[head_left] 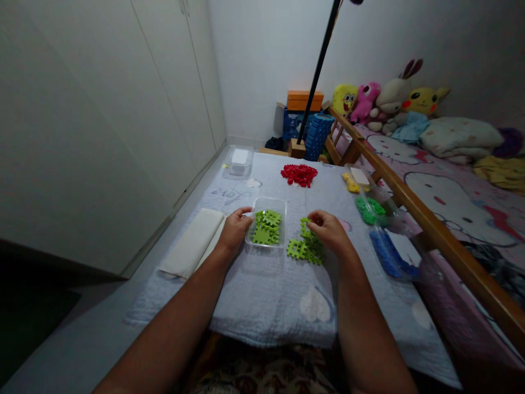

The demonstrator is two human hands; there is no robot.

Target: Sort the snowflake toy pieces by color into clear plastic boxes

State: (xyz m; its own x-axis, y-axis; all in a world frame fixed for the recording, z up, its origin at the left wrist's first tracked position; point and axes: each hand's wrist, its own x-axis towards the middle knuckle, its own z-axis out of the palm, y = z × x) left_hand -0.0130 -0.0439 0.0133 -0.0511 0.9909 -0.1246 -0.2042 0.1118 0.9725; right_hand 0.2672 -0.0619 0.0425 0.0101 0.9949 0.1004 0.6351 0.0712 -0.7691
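On the tabletop [262, 306], the right hand [327, 230] pinches a lime-green piece [304, 225], the left hand [235, 230] the rim of a clear tub [268, 204] whose long axis points away, and lettering [294, 116] on the far blue box [290, 130] is unreadable.

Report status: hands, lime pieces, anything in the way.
Left hand at left edge of clear tub. Right hand touching loose lime pieces beside tub; others inside. Red pile farther back, apart from both hands.
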